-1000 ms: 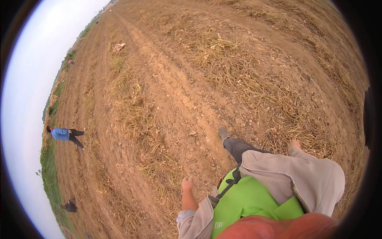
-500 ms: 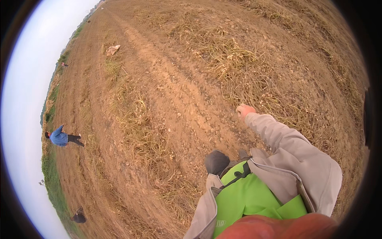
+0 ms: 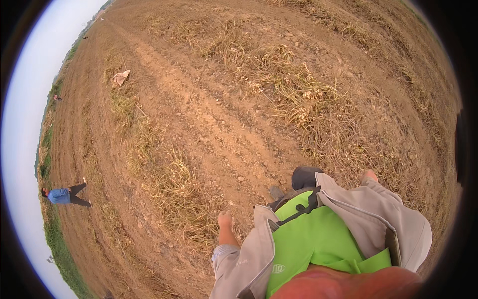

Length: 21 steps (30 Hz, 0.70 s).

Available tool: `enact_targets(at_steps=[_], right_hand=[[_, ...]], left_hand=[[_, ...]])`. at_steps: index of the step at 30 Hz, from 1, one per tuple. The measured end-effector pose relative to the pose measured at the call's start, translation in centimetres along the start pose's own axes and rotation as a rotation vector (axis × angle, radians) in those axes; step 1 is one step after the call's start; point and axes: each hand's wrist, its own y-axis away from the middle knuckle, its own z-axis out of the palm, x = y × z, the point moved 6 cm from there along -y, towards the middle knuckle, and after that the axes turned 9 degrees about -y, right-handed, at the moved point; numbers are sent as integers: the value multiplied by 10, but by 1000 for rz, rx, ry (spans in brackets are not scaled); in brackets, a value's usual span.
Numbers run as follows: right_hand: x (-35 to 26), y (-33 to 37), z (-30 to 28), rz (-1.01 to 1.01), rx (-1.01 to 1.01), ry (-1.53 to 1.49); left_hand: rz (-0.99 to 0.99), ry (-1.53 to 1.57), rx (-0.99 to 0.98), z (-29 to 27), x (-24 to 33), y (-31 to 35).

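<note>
Bare soil lies ahead of me between rows of pulled, dried plants. My left hand (image 3: 225, 218) hangs low at my left side, its fingers curled in and nothing seen in them; it is nearest the left row of yellowed plants (image 3: 181, 189). On my other side, my right hand (image 3: 369, 177) shows only in part past the beige sleeve (image 3: 393, 199), over the right row of dried plants (image 3: 318, 114). Its fingers are too hidden to read. Pale pods show among the stems of that right row.
A pale crumpled sack (image 3: 120, 78) lies far ahead beside the left row. Off to the left stands a person in blue (image 3: 62, 196); a smaller figure (image 3: 57, 97) is farther off. Green growth (image 3: 55, 239) borders the field. My dark-clad knee (image 3: 304, 177) juts forward.
My left hand has come into view at my left side. My right hand has drawn back and outward toward my body. My legs have shifted, and the distant person and sack appear farther left.
</note>
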Motion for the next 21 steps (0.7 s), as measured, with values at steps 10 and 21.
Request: enact_targets(at_steps=[10,21], right_hand=[[-251,-74,62,-149,52,-123],[-637,-90,-54,-330,210,-391]], left_hand=[[168,-446,97,-102,250,-185],[99,-1006,-147,-173,242,-395]])
